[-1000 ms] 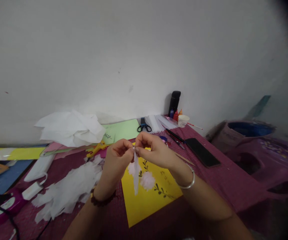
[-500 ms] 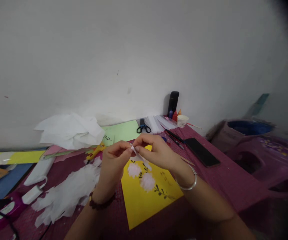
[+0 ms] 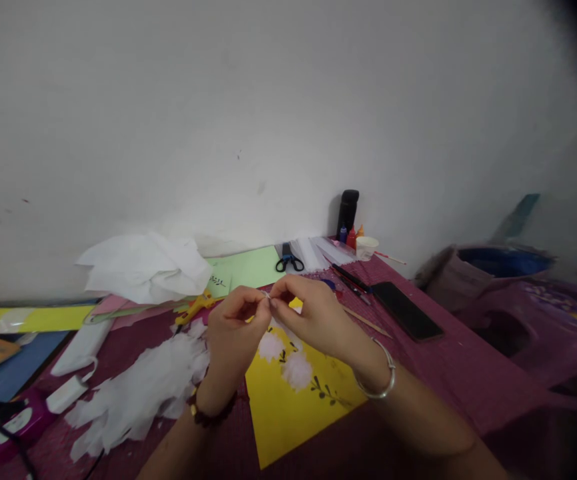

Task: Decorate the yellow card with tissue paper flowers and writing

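My left hand (image 3: 235, 327) and my right hand (image 3: 311, 312) meet above the table, thumbs and forefingers pinched together. Between the fingertips is a small strip of white tissue paper (image 3: 267, 294), mostly hidden by the fingers. Below the hands lies a yellow paper sheet (image 3: 275, 427) with pale pink fluffy paper flowers (image 3: 297, 371) and dark painted leaf sprigs (image 3: 324, 389). A heap of torn white tissue (image 3: 141, 387) lies left of my left hand. Just beyond that hand is a yellow glue gun (image 3: 197, 308).
Scissors (image 3: 289, 260) lie on clear plastic strips beside a green sheet (image 3: 255, 265). At the right are a black phone (image 3: 407, 311), pens (image 3: 351, 280), a white cup (image 3: 367, 249) and paint bottles (image 3: 351, 239). Crumpled white paper (image 3: 145, 270) sits at the back left, a purple power strip (image 3: 21, 427) in front.
The strip of tissue that hung below my fingertips now shows only as a small bit between them. Both hands stay pinched close together; the view has shifted slightly.
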Demonstrator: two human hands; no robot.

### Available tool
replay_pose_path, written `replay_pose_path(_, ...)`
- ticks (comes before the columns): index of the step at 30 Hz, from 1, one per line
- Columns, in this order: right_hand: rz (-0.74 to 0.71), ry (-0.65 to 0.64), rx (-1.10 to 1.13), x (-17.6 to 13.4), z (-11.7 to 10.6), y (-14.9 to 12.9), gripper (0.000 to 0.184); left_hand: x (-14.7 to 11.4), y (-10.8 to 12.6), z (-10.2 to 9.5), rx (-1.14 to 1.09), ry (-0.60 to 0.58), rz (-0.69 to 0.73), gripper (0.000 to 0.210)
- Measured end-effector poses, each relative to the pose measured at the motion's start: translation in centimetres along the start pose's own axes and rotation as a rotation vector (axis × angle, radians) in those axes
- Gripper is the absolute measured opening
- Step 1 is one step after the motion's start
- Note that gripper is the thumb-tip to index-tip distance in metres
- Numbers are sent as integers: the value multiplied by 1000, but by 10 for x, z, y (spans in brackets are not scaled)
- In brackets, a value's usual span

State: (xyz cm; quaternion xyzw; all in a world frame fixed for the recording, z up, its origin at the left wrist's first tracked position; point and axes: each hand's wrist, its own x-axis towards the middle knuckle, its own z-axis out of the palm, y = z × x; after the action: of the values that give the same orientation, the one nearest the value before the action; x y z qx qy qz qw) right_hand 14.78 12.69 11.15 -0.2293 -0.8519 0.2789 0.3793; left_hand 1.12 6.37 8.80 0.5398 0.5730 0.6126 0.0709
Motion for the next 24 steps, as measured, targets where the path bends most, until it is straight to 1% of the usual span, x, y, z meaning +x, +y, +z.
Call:
replay_pose_path(6,15,28,-9,1,2,3,7,-2,4,1,-13,-35,30,12)
replay_pose_path(9,17,59,26,2,5,4,7,-2,6,1,-17,-34,23,12)
replay_pose_path(13,42,78,175,4,8,9,8,-1,4,2,-52,-21,-16,11)
replay_pose_path(16,103,51,322,7,11,14,7,0,0,2,-129,-11,-117,11)
replay_pose_path(19,171,27,489,10,14,19,7,0,-4,2,-260,-12,-216,9)
replay_pose_path(21,201,26,570,12,15,20,7,0,-7,3,-335,-18,-237,7)
replay_pose_path(24,239,21,633,15,15,20,7,-1,-10,4,-416,-35,-226,8)
